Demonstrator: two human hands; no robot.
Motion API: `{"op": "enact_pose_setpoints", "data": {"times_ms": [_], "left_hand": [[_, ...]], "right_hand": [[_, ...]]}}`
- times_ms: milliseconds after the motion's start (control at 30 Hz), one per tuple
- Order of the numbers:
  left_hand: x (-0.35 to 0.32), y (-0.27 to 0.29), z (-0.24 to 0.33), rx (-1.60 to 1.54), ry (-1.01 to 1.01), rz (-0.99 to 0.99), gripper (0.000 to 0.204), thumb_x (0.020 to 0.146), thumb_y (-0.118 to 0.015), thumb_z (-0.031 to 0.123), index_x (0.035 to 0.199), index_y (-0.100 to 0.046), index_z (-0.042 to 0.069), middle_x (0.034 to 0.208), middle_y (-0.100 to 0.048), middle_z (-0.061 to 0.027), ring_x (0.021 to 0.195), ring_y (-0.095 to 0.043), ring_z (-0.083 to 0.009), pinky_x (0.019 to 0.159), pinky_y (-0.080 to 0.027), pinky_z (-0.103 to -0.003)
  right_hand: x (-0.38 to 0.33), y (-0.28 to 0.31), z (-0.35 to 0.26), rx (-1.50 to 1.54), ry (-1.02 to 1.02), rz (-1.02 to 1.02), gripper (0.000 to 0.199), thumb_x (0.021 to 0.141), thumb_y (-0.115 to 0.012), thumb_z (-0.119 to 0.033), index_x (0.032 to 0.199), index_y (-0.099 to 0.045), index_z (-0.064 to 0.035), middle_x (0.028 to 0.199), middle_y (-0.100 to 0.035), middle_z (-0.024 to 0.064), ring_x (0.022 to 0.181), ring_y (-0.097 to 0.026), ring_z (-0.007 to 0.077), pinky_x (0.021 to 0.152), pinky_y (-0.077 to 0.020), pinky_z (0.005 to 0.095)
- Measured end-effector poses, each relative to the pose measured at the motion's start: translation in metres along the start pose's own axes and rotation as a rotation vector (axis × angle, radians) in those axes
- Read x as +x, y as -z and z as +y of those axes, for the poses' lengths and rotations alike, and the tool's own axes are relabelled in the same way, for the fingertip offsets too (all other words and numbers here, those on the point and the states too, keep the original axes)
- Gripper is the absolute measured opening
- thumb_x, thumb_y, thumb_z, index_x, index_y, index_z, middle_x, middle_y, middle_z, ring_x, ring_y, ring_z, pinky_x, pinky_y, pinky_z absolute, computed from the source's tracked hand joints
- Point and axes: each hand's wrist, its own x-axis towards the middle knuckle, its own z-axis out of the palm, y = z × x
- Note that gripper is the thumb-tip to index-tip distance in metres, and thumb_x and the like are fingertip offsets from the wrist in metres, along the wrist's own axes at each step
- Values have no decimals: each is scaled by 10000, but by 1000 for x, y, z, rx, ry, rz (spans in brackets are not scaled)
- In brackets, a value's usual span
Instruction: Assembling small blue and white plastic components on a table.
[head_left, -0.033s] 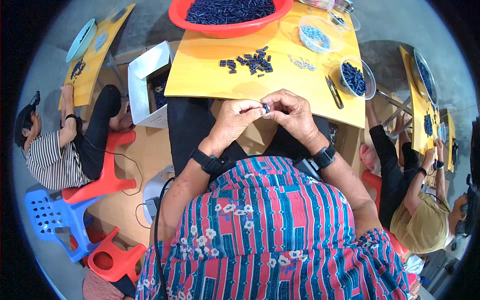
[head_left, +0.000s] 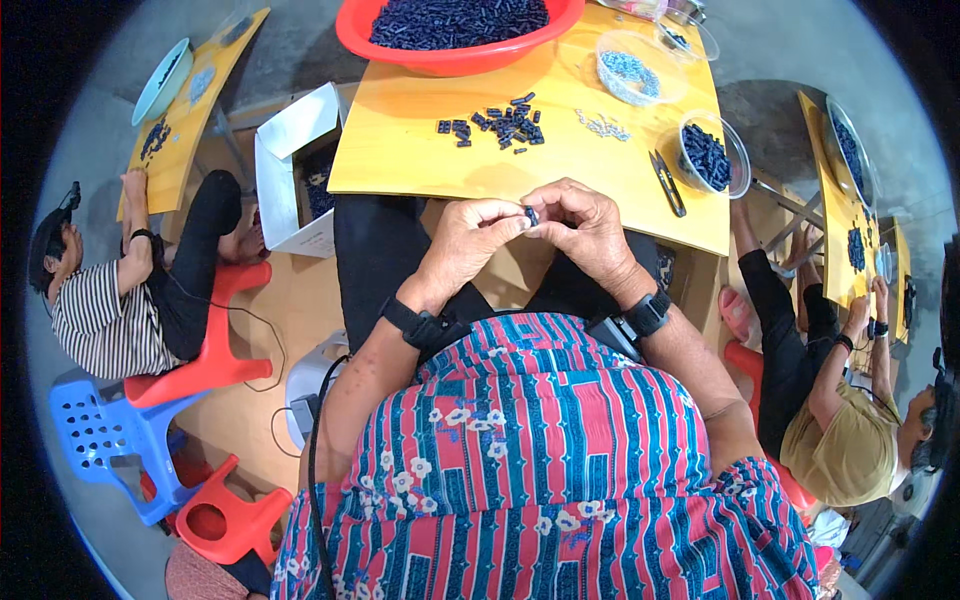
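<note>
Just in front of the table's near edge, my left hand (head_left: 462,248) and my right hand (head_left: 590,236) meet fingertip to fingertip. Both are closed in a pinch on one small dark plastic piece (head_left: 530,214), mostly covered by the fingers. Beyond them on the yellow table (head_left: 420,175) lies a loose pile of similar dark pieces (head_left: 512,124). To its right is a scatter of tiny pale, shiny parts (head_left: 602,126). Black thread snips (head_left: 668,184) lie near the right edge, beside a clear bowl (head_left: 742,160) of dark pieces.
A large red basin (head_left: 450,62) heaped with dark pieces stands at the far edge. Near it is a clear tub (head_left: 628,70) of pale bluish parts. An open white box (head_left: 290,185) stands left of the table. People sit working at other tables on both sides; stools (head_left: 120,430) stand lower left.
</note>
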Motion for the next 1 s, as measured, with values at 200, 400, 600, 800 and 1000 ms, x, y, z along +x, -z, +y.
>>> {"op": "enact_pose_setpoints", "data": {"times_ms": [200, 400, 600, 800, 1000], "left_hand": [[7, -10, -2, 13, -30, -8, 174, 932, -678, 132, 993, -742, -18, 849, -719, -12, 787, -608, -59, 700, -489, -226], [-11, 1, -12, 63, 17, -1, 202, 957, -626, 100, 1056, -717, -50, 954, -737, -81, 879, -655, -107, 809, -523, -255], [-13, -1, -15, -45, 17, 23, 174, 941, -641, 67, 1050, -723, -43, 978, -743, -85, 879, -657, -100, 811, -520, -243], [-7, -12, -7, -58, 31, -3, 176, 954, -645, 99, 1041, -727, -30, 958, -735, -48, 867, -637, -80, 807, -511, -236], [-11, -11, -9, -4, -3, 95, 139, 920, -659, 40, 1024, -738, -6, 961, -748, -61, 832, -649, -80, 748, -523, -239]], "right_hand": [[-4, 8, -4, -2, -16, 22, 276, 791, -757, 22, 1055, -708, -41, 924, -644, 27, 835, -618, 99, 756, -518, 238], [-4, 26, -26, -273, 121, 162, 264, 781, -732, 1, 1037, -683, -38, 897, -639, 61, 758, -637, 137, 725, -518, 266], [-7, 108, -31, -604, 105, 626, 238, 787, -753, -24, 1016, -698, -63, 895, -690, 57, 768, -667, 152, 739, -551, 276], [-15, 166, -24, -949, -121, 746, 337, 796, -762, -98, 1125, -687, -101, 918, -704, 94, 795, -691, 222, 749, -550, 318], [13, 93, -23, -667, 17, 486, 186, 820, -732, -23, 1003, -729, -57, 903, -697, 96, 755, -673, 180, 717, -539, 278]]}}
